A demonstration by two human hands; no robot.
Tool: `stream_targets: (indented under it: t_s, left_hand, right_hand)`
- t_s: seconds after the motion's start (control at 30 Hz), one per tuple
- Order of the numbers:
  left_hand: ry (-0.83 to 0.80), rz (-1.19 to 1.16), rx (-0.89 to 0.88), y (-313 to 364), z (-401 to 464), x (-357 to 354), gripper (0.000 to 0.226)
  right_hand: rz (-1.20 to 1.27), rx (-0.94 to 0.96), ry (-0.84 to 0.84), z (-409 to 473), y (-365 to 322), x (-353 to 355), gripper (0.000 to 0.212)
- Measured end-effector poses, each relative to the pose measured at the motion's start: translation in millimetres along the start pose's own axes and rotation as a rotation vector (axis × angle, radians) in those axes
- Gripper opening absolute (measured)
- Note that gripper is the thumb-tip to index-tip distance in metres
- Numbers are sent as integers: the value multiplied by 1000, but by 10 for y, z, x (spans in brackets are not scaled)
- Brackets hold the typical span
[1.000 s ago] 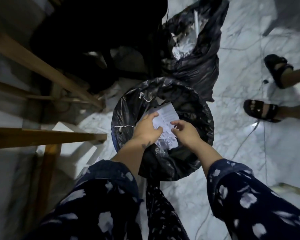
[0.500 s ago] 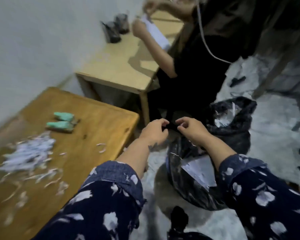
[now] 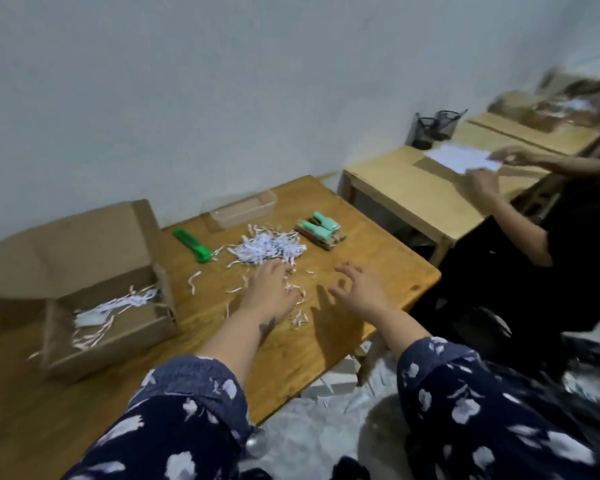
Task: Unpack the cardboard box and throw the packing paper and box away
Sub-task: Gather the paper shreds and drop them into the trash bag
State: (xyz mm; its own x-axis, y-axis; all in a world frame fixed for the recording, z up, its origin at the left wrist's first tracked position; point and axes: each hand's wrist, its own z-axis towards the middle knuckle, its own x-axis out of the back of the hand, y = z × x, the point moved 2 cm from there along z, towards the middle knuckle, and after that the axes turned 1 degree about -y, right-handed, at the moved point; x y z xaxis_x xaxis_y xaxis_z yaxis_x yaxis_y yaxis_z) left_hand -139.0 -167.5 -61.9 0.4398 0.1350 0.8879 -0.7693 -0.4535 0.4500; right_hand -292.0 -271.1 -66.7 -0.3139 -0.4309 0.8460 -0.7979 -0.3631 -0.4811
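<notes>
An open cardboard box (image 3: 111,337) lies on the left of the wooden table (image 3: 378,268), with white shredded paper still inside. A heap of shredded packing paper (image 3: 267,249) lies mid-table, and loose strips trail toward me. My left hand (image 3: 269,292) rests palm down on those loose strips just below the heap, fingers spread. My right hand (image 3: 355,292) hovers above the table to the right, fingers curled apart and holding nothing.
A green box cutter (image 3: 191,244), a clear plastic tray (image 3: 239,210) and mint-green items on a small block (image 3: 321,230) lie on the table. Another person (image 3: 520,209) sits at right, handling white paper at a second table (image 3: 406,188). Paper scraps litter the floor.
My view has swung from the black bin bag on the floor up to the table. Both hands have let go of the paper dropped in the bag and reached to the shredded paper.
</notes>
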Motion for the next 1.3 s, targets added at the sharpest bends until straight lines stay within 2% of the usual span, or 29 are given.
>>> stream_targets:
  t_s: [0.13,0.23,0.37,0.53,0.63,0.73,0.9,1.0,1.13,1.3]
  left_hand:
    - [-8,41,172,-480,-286,-197,63]
    - [36,99,273,-715,-359,-315,68]
    - [125,153,362,-888,-286,-365,77]
    - [182,178,519,-1129,85,-267,82]
    - [204,159,590,-1144,282,-270,76]
    - [280,136,508,-959,439,-332,66]
    - [281,127,301,-797,806,-377,63]
    - [306,90,274,-933,1035,-268,68]
    - [252,32,312,-1136,1217,-193,69]
    - [255,-7,179,-1066,1066,-305,57]
  right_hand:
    - [-219,-50,-153,-19,196,-350,72]
    - [-303,123,-127,23,44,-578,84]
    - [-391,353,-111,153,-272,-839,84]
    - [-415,450,-9,671,-408,-838,83]
    - [-404,531,-4,1068,-499,-739,81]
    - [-412,627,-55,1394,-660,-694,77]
    - [-349,715,-66,1775,-918,-704,71]
    - [-284,730,-88,1952,-1000,-708,73]
    - [-251,723,-137,2088,-1046,-763,71]
    - [-90,775,-188,1942,-935,-769,46]
